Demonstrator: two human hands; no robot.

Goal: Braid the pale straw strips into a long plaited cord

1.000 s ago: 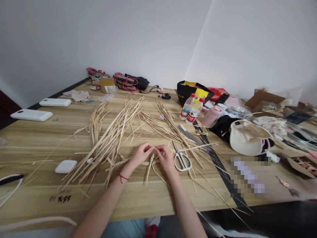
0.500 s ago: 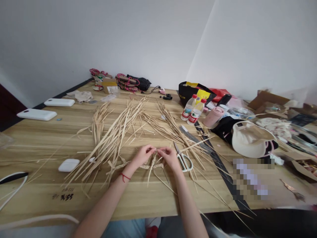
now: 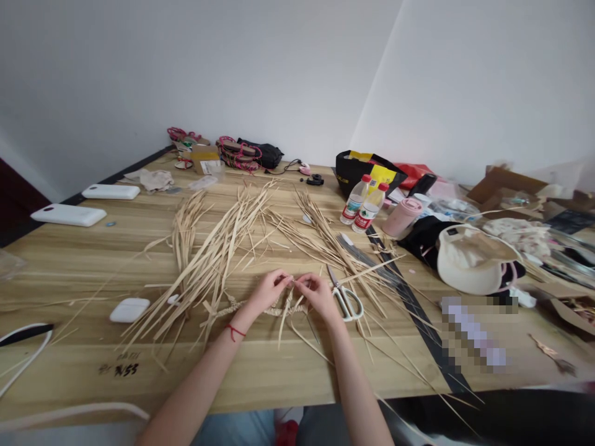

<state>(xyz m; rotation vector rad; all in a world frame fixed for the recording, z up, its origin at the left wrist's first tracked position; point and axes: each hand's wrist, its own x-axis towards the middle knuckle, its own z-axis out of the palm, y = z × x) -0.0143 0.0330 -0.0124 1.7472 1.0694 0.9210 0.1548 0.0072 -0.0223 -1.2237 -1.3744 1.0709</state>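
Note:
My left hand [image 3: 266,291] and my right hand [image 3: 318,294] meet over the wooden table [image 3: 69,260], fingertips pinched on thin straw strips at the end of a plaited straw braid [image 3: 232,305]. The braid trails left from under my left hand. Loose strip ends hang down between my hands toward the table's front edge. A red string circles my left wrist. White-handled scissors [image 3: 344,300] lie just right of my right hand. A big fan of loose straw strips [image 3: 218,248] spreads behind my hands.
A white earbud case [image 3: 129,309] lies at the left, two white power banks [image 3: 69,214] farther back. Two water bottles [image 3: 362,207], a pink cup [image 3: 401,217], a black and yellow bag [image 3: 367,170] and a cream cap [image 3: 474,260] crowd the right. A dark ruler [image 3: 413,310] runs diagonally.
My hands stay together on the straw strips with only small finger movement. The view has shifted slightly.

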